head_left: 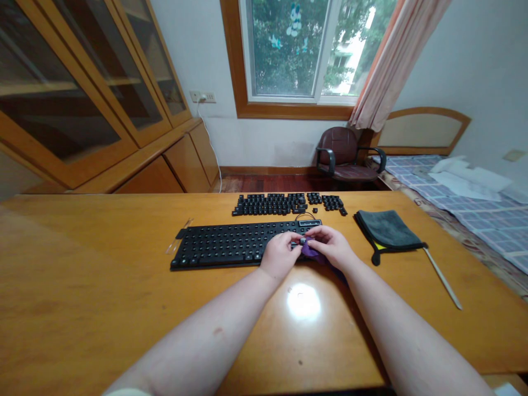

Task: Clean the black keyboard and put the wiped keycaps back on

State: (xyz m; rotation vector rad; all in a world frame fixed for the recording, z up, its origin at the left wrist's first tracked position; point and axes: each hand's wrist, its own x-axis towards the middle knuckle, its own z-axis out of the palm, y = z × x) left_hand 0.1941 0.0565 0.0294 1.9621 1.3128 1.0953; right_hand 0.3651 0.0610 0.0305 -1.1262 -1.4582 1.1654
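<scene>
The fingers of our left hand (281, 253) pinch a small dark piece (302, 241), perhaps a keycap, while those of our right hand (333, 247) press a soft purple cloth (309, 251) against it, over the right end of the long black plastic keyboard (223, 245). It could slip if our pinch loosens or the cloth drags; nudging the keyboard forward could scatter the loose black keycaps (264, 205) just beyond it.

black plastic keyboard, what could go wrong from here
The small dark piece between the left hand and right hand might slip. The loose black plastic keycaps behind the black keyboard could get knocked out of their rows. The crumpled purple cloth could snag on the mostly uncapped keyboard.
</scene>
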